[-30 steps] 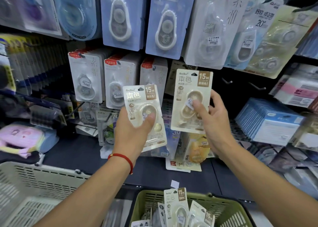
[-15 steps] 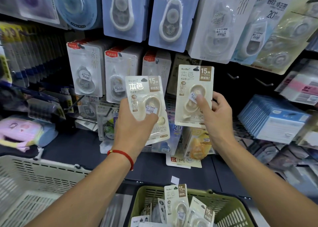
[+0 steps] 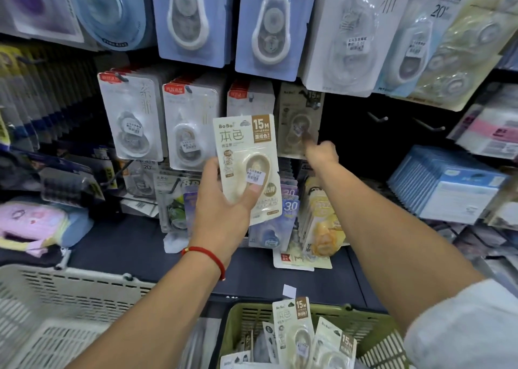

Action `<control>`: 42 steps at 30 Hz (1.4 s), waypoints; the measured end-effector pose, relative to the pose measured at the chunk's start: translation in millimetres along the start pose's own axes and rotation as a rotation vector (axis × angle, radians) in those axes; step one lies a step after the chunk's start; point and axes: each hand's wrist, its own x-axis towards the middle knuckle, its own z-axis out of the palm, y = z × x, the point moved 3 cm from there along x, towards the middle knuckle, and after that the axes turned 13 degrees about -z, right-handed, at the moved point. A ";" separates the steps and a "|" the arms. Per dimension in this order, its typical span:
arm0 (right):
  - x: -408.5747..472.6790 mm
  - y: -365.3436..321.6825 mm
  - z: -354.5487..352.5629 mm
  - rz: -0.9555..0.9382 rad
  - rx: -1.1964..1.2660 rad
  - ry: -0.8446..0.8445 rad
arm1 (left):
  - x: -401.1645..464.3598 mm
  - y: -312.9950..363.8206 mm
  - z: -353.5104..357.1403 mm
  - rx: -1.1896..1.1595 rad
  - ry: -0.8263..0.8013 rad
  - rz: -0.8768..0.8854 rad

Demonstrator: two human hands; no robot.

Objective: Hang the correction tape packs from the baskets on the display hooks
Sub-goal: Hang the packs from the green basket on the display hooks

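Stationery pegboard ahead: right hand (image 3: 322, 153) pushes a beige pack (image 3: 298, 122) onto its hook (image 3: 316, 106), grip unclear. Left hand (image 3: 221, 211) pinches the next BoBo pack (image 3: 248, 167); seat it fully, hole level

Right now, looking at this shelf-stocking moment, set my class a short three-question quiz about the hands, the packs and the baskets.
1. True or false: the left hand grips a beige 15M correction tape pack in front of the display.
2. Where is the right hand? A) inside the green basket B) reaching to a beige pack on a hook C) resting on the white basket
3. Fill in: more beige packs stand in the ____ basket, while the white basket sits to its left.

Key: 1 true; 2 B; 3 green. Whether the right hand's fingers still pinch the hung pack is too blurred to tell.
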 end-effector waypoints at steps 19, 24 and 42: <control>-159.6 -31.8 -76.2 -0.407 0.455 -0.273 | -18.1 1.2 29.5 0.122 -0.232 0.009; -147.0 -34.0 -83.5 -0.330 0.536 -0.169 | -23.5 5.7 36.6 0.076 -0.269 0.001; -80.5 -15.1 -44.3 -0.340 0.267 -0.034 | 17.9 -7.8 35.6 0.579 -0.100 0.169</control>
